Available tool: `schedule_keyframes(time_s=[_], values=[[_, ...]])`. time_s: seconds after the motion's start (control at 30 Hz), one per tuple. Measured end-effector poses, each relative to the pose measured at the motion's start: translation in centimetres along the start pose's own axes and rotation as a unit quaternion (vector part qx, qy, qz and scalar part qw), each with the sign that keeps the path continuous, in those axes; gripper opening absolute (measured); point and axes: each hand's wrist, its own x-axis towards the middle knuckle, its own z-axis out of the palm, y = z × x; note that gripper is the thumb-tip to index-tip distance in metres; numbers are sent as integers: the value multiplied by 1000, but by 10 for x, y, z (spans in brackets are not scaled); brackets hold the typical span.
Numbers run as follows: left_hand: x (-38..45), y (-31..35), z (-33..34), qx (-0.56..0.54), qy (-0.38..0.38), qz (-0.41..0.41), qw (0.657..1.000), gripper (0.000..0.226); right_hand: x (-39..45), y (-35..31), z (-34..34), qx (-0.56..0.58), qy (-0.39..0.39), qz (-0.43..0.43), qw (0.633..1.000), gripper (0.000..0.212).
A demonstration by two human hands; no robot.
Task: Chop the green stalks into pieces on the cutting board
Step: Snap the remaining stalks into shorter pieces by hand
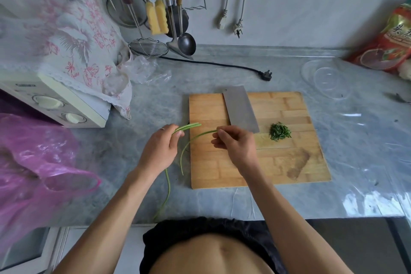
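Note:
A wooden cutting board (289, 162) lies on the grey counter. A steel cleaver (240, 109) rests flat on its upper left part, held by no hand. A small heap of chopped green pieces (279, 131) sits right of the blade. My left hand (161, 149) grips a bunch of long green stalks (189, 126) at the board's left edge; their tails hang down past the counter's front (168, 191). My right hand (236, 142) pinches the top end of a single curved stalk (185, 151) above the board.
A cloth-covered appliance (66, 100) stands at the left, with a pink plastic bag (33, 158) in front of it. Utensils hang on the back wall (169, 6). A black power plug (265, 74) lies behind the board. A clear bowl (327, 80) and a red packet (391, 40) are at the right.

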Motion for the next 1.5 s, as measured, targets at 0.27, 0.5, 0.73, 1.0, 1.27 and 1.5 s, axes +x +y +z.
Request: schedule_keyframes(time_s=[0.27, 0.5, 0.73, 1.0, 1.27, 1.5], values=[[3, 18, 6, -26, -89, 68, 993, 14, -11, -1, 12, 153, -19, 38, 987, 8], [0, 17, 17, -2, -51, 114, 992, 25, -15, 1, 3, 117, -28, 42, 992, 8], [-5, 15, 22, 7, -78, 82, 994, 38, -7, -7, -8, 31, -77, 31, 996, 14], [2, 21, 22, 29, -106, 30, 993, 19, -5, -4, -11, -142, -141, -30, 979, 40], [-1, 20, 19, 64, -127, 55, 988, 28, -6, -1, -6, -156, -87, -77, 981, 17], [1, 7, 18, -30, -113, 78, 990, 34, -5, 1, -6, -97, -93, -19, 991, 11]])
